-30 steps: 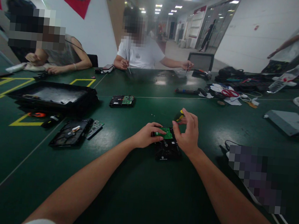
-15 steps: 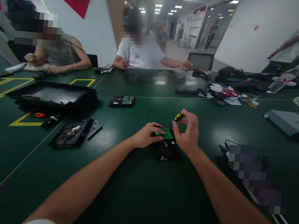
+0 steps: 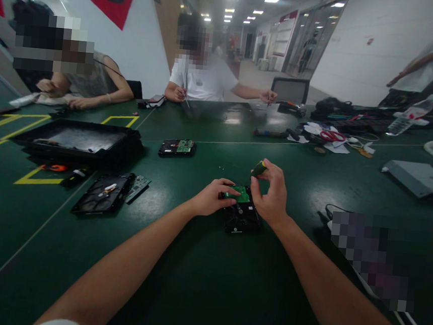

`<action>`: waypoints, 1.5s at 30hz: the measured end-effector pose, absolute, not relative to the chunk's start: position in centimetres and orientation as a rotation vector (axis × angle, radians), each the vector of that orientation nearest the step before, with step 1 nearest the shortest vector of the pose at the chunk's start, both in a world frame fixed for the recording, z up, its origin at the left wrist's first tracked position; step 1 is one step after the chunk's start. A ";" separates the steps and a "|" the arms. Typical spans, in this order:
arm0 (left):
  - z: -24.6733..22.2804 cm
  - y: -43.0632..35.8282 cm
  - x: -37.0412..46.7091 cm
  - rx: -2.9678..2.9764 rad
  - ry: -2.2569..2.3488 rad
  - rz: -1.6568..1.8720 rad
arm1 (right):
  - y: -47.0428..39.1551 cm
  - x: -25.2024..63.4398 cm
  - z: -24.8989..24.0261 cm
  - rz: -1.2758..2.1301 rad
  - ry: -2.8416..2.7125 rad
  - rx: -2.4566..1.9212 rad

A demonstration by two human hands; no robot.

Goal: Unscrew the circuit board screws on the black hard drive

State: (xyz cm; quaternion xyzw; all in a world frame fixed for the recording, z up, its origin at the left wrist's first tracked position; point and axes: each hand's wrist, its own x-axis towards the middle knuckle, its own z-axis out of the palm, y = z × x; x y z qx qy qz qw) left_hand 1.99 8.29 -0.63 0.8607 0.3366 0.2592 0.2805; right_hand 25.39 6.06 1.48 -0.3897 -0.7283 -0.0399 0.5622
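A hard drive (image 3: 242, 220) lies on the green table in front of me, its green circuit board (image 3: 242, 193) facing up at the far end. My left hand (image 3: 215, 198) grips the drive from its left side, with fingertips resting over the board. In my right hand (image 3: 271, 193) is a small screwdriver (image 3: 258, 170) with a dark and yellow handle, pinched between thumb and fingers. It tilts above the drive's far right corner. Its tip is too dim to make out, so I cannot tell if it touches a screw.
Left of me are an opened drive casing (image 3: 102, 194), a loose circuit board (image 3: 138, 188) and a black tray (image 3: 78, 138). Another hard drive (image 3: 177, 147) lies farther off. A grey metal box (image 3: 422, 178) sits right. Two people (image 3: 204, 78) work across the table.
The screwdriver's handle has turned in my right fingers, so its yellow marking shows differently. My left hand and the hard drive stay in place.
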 end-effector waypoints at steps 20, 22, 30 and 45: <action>-0.5 8.1 2.1 2.299 0.898 0.715 | 5.7 25.3 1.9 -0.115 -1.701 -0.961; -0.6 8.2 2.1 2.302 0.897 0.705 | 5.7 25.3 1.9 -0.106 -1.713 -0.955; -0.6 8.2 2.0 2.306 0.898 0.699 | 5.8 25.4 2.0 -0.133 -1.717 -0.968; -0.5 8.2 2.1 2.305 0.879 0.716 | 6.2 25.4 0.9 0.032 -1.797 -0.964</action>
